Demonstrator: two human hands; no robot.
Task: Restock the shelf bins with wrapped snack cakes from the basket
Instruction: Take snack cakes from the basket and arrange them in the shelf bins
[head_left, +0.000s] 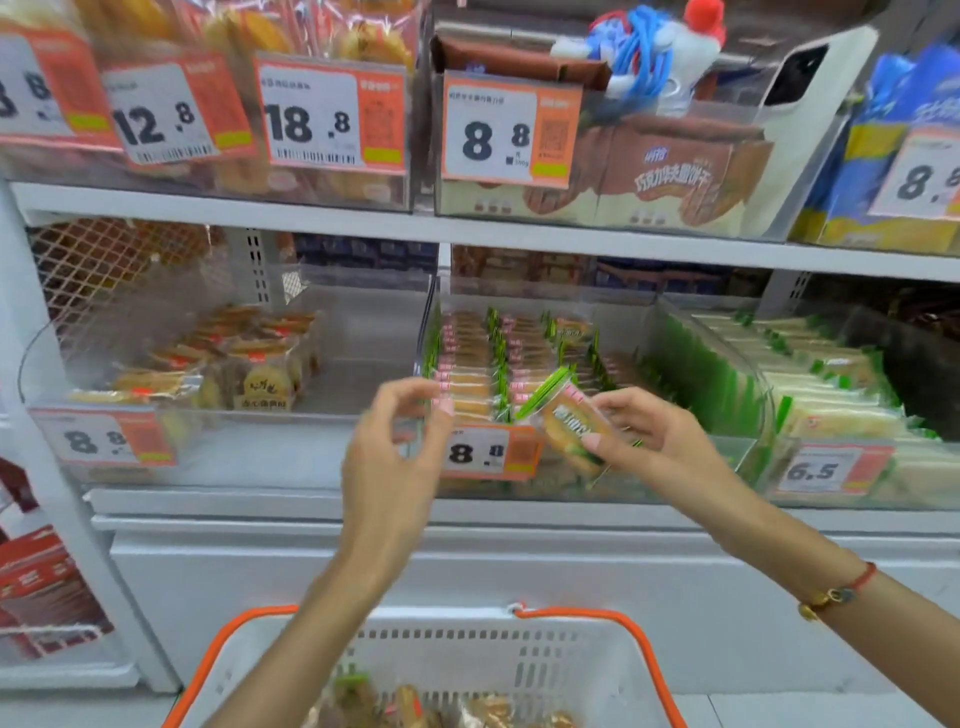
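My right hand (654, 441) pinches a green-edged wrapped snack cake (569, 423), tilted, in front of the middle clear bin (737, 452). That bin holds neat rows of the same cakes (478, 364). My left hand (395, 457) hovers just left of the bin's front with fingers loosely curled and holds nothing. A white basket with orange handles (545, 670) sits at the bottom of the view, with several wrapped cakes (415, 706) inside.
A left bin (322, 415) holds several brown wrapped pastries, and a right bin (831, 395) holds pale green-edged cakes. Price tags hang on the bin fronts. The upper shelf (467, 228) carries boxed snacks and a white phone-like device (800, 104).
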